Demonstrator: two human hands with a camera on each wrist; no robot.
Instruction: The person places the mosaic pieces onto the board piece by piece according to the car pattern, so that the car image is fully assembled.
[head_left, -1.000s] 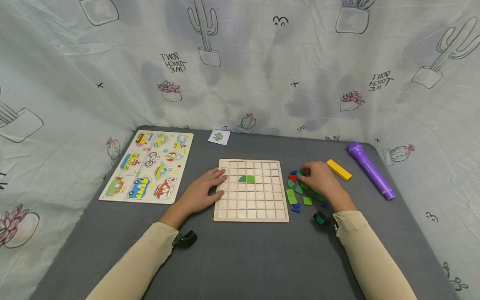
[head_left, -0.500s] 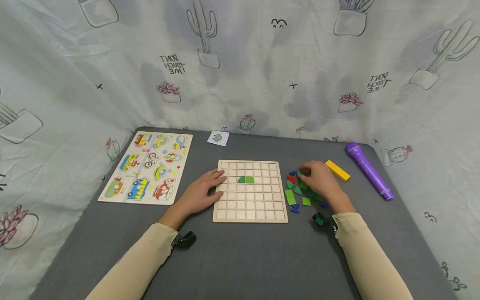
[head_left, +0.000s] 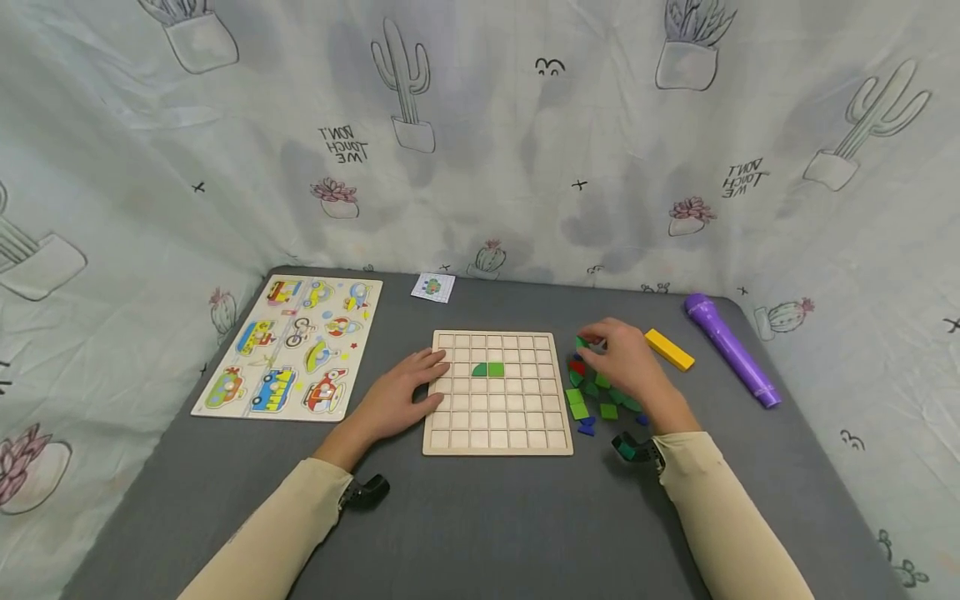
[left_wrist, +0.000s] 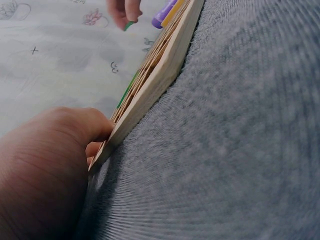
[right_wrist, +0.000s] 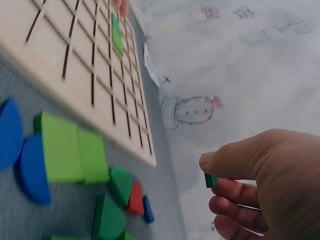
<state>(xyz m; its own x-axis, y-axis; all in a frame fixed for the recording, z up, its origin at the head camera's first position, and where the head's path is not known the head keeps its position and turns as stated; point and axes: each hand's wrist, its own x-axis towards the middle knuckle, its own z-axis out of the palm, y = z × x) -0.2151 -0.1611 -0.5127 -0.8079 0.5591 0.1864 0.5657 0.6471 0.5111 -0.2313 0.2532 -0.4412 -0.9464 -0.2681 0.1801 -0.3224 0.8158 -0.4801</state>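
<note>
Green piece (right_wrist: pixel 210 180) pinched in your right grip (head_left: pixel 626 354) hangs over the worktop (head_left: pixel 495 525) beside the wooden board (head_left: pixel 498 420) — a slack pinch could drop it among the loose pieces (head_left: pixel 608 412), while your left grip (head_left: pixel 401 396), relaxed on the board's edge, could nudge it askew.

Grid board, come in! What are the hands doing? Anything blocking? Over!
Left hand touching left edge of grid board. Right hand pinching a green piece. Two green pieces set in grid. Right hand's way to board looks clear.
</note>
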